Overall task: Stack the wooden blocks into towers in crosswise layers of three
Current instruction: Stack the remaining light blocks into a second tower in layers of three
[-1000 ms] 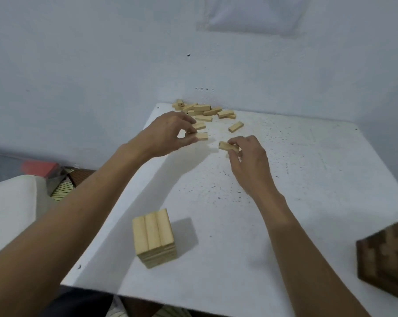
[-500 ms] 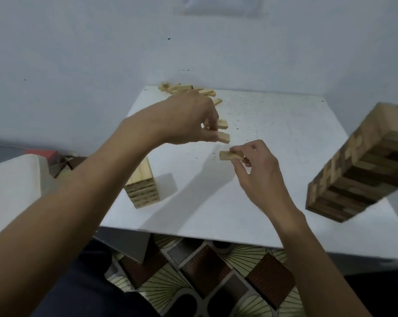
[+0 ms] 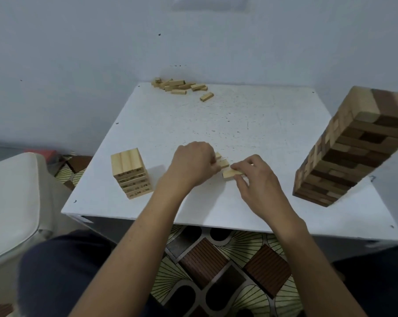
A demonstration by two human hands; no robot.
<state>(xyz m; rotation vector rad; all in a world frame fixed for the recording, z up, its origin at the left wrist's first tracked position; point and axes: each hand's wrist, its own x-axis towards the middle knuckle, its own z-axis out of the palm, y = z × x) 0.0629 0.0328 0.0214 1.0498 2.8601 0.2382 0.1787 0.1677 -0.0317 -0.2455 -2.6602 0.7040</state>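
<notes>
A: Hand state?

B: Left hand (image 3: 193, 167), centre frame, knuckles up, fingers curled round a pair (image 3: 223, 163) of pale blocks that stick out to its right, one behind the other. Right hand (image 3: 256, 179), just right of it, pinches a single block (image 3: 231, 173) by one end between thumb and fingertips.

A: Do the blocks touch?

B: The single block sits just below the pair in frame, free end almost against it. Contact: cannot tell. Same for whether any of them rests on the table (image 3: 239, 120); they are low over it.

A: Towers?

B: Short tower (image 3: 131, 172), left of centre, near the table's front-left corner. All pale wood, three blocks side by side on top, several layers under them, dark print on the side faces. Well clear of the left hand. Tall tower (image 3: 346, 152), right side of the frame, mixed dark and light blocks, many layers; its top runs out past the right edge.

A: Stock?

B: Pile (image 3: 178, 85) of loose pale blocks at the table's far edge, upper centre, against the wall (image 3: 79, 65). One stray block (image 3: 206, 97) lies just right of the pile, apart from it.

A: Anything else?

B: Patterned floor (image 3: 216, 259) below the table's front edge, a dark-clothed knee (image 3: 56, 271) lower left, a white seat (image 3: 10, 197) at the left edge.
</notes>
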